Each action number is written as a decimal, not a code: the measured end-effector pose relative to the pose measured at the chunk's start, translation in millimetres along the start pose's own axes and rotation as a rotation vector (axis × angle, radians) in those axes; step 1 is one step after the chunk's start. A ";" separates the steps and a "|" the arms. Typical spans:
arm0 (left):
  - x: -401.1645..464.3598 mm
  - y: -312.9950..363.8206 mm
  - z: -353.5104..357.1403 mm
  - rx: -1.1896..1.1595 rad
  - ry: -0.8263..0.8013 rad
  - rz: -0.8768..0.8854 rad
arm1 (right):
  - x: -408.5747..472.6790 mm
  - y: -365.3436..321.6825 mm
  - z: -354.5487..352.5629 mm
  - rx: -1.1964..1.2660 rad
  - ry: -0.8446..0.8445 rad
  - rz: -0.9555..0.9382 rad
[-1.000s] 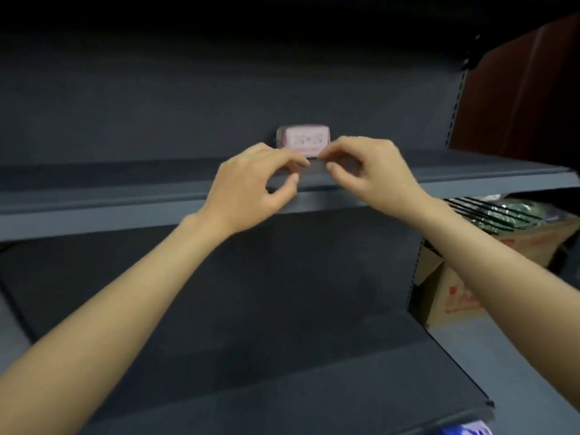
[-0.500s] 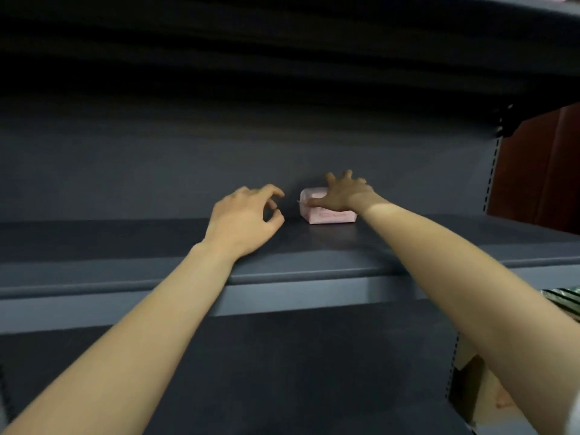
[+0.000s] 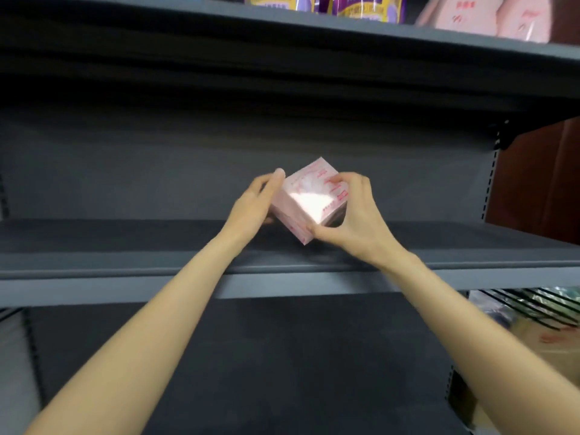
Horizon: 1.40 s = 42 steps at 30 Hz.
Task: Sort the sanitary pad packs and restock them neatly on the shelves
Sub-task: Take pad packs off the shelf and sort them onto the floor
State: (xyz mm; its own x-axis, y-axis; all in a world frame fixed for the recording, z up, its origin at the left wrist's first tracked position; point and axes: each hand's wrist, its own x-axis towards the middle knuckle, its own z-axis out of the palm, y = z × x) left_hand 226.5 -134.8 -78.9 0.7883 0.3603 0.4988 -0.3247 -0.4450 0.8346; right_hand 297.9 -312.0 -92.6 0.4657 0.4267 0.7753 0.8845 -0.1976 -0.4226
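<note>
A small pink sanitary pad pack (image 3: 309, 200) with red print is tilted on a corner above the middle dark grey shelf (image 3: 125, 243). My left hand (image 3: 255, 205) holds its left side, thumb along the top edge. My right hand (image 3: 351, 215) grips its right side, fingers over the top and thumb at the lower front corner. The pack's back face is hidden.
The top shelf (image 3: 408, 36) carries purple-and-yellow packs (image 3: 361, 6) and pink packs (image 3: 489, 17). A lower shelf (image 3: 251, 356) sits beneath. At the right stand a cardboard box (image 3: 552, 343) with striped packaging and a reddish-brown panel (image 3: 539, 180).
Half a second ago the pack lay flat on the shelf under my right hand, my left hand beside it. Now both hands hold it, tilted and lifted. The view has tipped upward.
</note>
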 end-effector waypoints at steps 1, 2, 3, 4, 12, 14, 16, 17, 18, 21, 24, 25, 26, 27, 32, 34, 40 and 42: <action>-9.3 3.9 -2.0 -0.040 -0.044 0.006 | -12.4 -7.1 1.4 0.019 0.034 -0.055; -21.3 7.3 -4.9 -0.048 -0.067 0.023 | -24.9 -15.0 3.7 0.026 0.065 -0.104; -32.1 8.5 -8.3 -0.047 -0.072 0.041 | -36.6 -22.9 6.2 0.029 0.084 -0.140; -44.8 10.2 -12.8 -0.045 -0.072 0.056 | -48.4 -32.5 9.2 0.031 0.086 -0.167; -156.7 11.0 -74.9 0.601 0.074 0.765 | -140.2 -105.1 25.1 0.467 0.006 0.165; -183.3 -5.8 -95.4 0.750 -0.022 0.940 | -159.4 -117.5 37.3 0.664 -0.075 0.381; -212.2 -30.5 -112.4 0.811 -0.146 0.992 | -180.6 -128.1 55.5 0.690 -0.191 0.504; -228.8 -45.0 -121.3 0.826 -0.216 0.987 | -192.9 -133.5 68.7 0.706 -0.249 0.549; -246.2 -59.6 -130.1 0.833 -0.285 0.955 | -205.6 -137.5 83.8 0.710 -0.306 0.583; -297.1 -100.0 -153.3 0.747 -0.415 0.672 | -243.7 -148.6 134.8 0.750 -0.462 0.665; -342.9 -123.5 -169.3 0.461 -0.294 0.242 | -279.7 -152.6 179.1 0.755 -0.514 0.695; -363.2 -134.3 -178.5 0.391 -0.230 0.091 | -294.9 -159.1 199.9 0.759 -0.550 0.716; -378.5 -143.4 -184.6 0.334 -0.186 -0.038 | -307.8 -162.6 214.4 0.744 -0.564 0.718; -392.9 -154.7 -190.9 0.276 -0.160 -0.159 | -319.6 -165.9 227.5 0.731 -0.572 0.718; -439.8 -199.8 -195.9 0.044 -0.053 -0.505 | -361.8 -163.8 263.4 0.632 -0.598 0.689; -454.9 -211.9 -186.0 0.033 -0.047 -0.553 | -382.9 -158.7 264.8 0.594 -0.622 0.699; -475.3 -244.1 -126.3 -0.010 -0.254 -0.677 | -438.9 -128.1 225.9 0.597 -0.591 0.956; -476.0 -248.8 -89.0 -0.023 -0.364 -0.678 | -458.5 -112.7 201.0 0.569 -0.567 1.090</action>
State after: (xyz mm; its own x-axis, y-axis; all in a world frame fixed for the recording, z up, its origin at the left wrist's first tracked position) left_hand -114.5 -122.6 -503.2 0.9399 0.2543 -0.2281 0.2828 -0.2047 0.9371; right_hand -20.7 -307.9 -494.8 0.7198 0.6182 -0.3158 -0.1223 -0.3349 -0.9343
